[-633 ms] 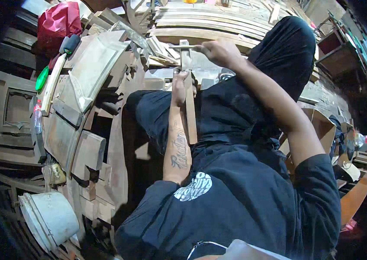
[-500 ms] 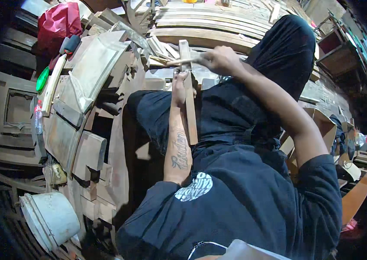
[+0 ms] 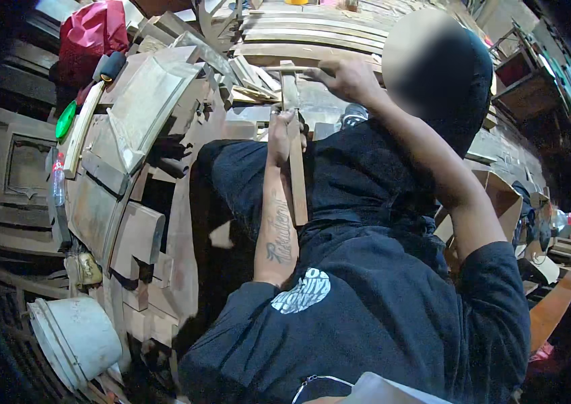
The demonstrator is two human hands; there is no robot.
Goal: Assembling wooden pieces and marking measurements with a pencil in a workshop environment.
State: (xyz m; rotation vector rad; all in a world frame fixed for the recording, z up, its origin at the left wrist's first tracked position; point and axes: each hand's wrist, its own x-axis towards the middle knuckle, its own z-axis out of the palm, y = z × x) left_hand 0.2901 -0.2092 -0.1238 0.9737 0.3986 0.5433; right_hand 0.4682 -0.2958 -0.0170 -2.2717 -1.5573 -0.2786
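Note:
My left hand [image 3: 281, 137] is wrapped round a long narrow wooden strip [image 3: 297, 185]. The strip runs away from my waist over my lap, its far end just beyond the hand. In my right hand [image 3: 349, 81] is a thin, pale stick-like tool [image 3: 283, 68], its fingers closed on the right end. This tool lies crosswise over the strip near its far end; its exact kind does not show.
Long pale planks [image 3: 326, 34] lie ahead. Stacked wooden panels [image 3: 147, 91] fill my left side, with a red bag [image 3: 92, 37], a plastic bottle [image 3: 58, 182] and a white bucket [image 3: 77, 343] around them. A cardboard box [image 3: 497, 195] stands at my right.
My right hand has moved the stick-like tool away from me along the strip, from near my left hand to close to the far end. My left hand and the strip have stayed in place.

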